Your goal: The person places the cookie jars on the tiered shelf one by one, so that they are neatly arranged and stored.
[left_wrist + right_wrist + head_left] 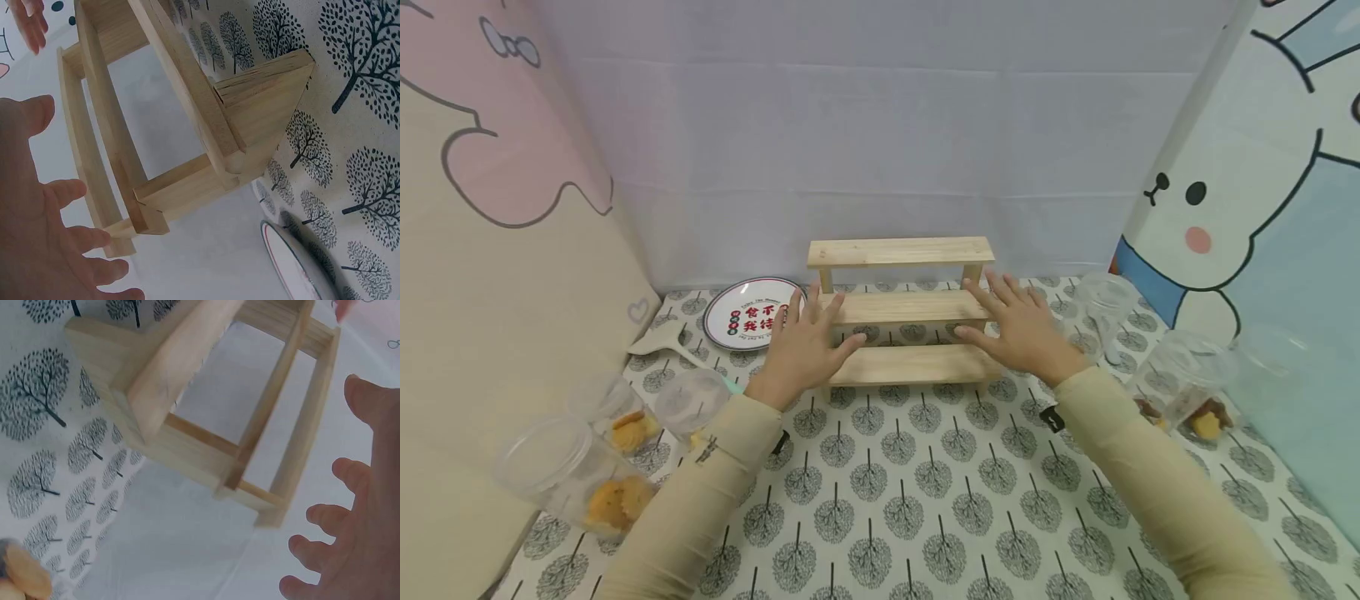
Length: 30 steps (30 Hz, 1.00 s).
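Observation:
A three-tier wooden rack (902, 252) of pale boards stands toward the back of the table. My left hand (801, 348) is raised at its left side with the fingers spread, overlapping the board ends in the head view. Opposite it, my right hand (1021, 327) spreads its fingers at the right side. Neither hand holds anything. In the left wrist view the straight left fingers (94, 240) extend beside the rack frame (187, 87). The right wrist view shows the right fingers (325, 519) beside the rack's end, with a gap between them.
A round white plate (718, 315) with red lettering lies behind my left hand. Left of it is a white spoon (658, 340). Clear jars (546, 454) holding cookies are on the left; more clear jars (1187, 362) with brown and yellow pieces are on the right. A tree-print cloth (925, 475) covers the table.

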Motion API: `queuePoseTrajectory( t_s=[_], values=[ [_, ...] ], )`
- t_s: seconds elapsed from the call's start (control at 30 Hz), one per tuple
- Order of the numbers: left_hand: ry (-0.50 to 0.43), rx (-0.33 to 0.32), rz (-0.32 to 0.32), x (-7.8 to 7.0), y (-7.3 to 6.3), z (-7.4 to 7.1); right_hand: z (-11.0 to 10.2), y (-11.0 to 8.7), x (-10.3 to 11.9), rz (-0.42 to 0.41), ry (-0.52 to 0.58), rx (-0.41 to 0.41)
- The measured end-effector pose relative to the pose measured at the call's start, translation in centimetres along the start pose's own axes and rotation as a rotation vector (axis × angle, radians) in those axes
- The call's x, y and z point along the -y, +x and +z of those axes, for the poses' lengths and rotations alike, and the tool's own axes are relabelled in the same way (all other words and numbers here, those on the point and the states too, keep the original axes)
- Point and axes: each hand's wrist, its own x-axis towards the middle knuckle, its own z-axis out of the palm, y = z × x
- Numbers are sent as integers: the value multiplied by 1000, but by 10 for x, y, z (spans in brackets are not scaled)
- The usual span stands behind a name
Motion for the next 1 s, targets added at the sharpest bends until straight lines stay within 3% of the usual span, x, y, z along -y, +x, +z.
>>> queuePoseTrajectory(
  t_s=[0.23, 0.47, 0.7, 1.0],
  values=[
    [-154, -71, -64, 3, 7, 12, -39, -16, -12, 60, -43, -55],
    [-285, -147, -108, 6, 14, 24, -73, -29, -39, 242, -103, -33],
    [-338, -132, -138, 10, 21, 34, -79, -36, -57, 359, -73, 13],
    [-386, -137, -157, 11, 23, 41, -79, -40, -65, 415, -78, 57]
  ],
)
